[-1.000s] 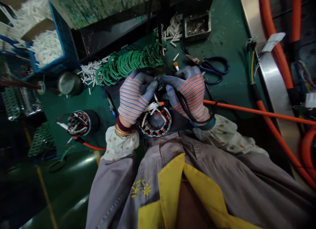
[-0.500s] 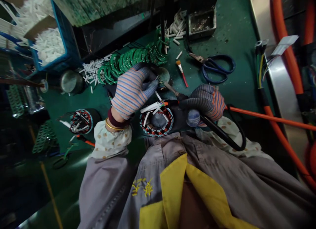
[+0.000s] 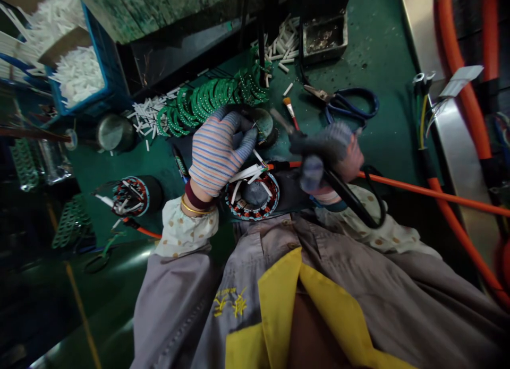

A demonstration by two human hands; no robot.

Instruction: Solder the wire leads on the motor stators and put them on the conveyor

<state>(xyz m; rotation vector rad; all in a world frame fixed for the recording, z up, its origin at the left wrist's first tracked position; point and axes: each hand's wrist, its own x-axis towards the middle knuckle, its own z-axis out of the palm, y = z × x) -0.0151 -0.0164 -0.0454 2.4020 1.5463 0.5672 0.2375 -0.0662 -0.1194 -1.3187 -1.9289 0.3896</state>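
My gloved left hand [image 3: 223, 148] is closed, thumb against fingers, on a thin wire whose end sticks up by the fingertips. Below it a wound motor stator [image 3: 253, 199] with red and black windings sits in front of me, white sleeves [image 3: 251, 172] and an orange cable [image 3: 394, 183] at its top edge. In my blurred right hand [image 3: 332, 159] is a soldering iron [image 3: 297, 140], its metal tip pointing up and left, apart from the wire. A small round tin [image 3: 265, 126] stands between the iron's tip and my left fingertips.
Green lacing strips [image 3: 215, 98] and loose white sleeves lie behind. Blue-handled scissors [image 3: 353, 103], a small brush [image 3: 290, 111] and a metal tray [image 3: 324, 37] are to the right. A second stator [image 3: 131, 196] stands left, below a metal cup [image 3: 115, 132] and a blue bin [image 3: 95, 61].
The soldering iron has moved up and away from the wire at my left fingertips, uncovering more of the round tin. My left hand has shifted slightly right and down, still pinching.
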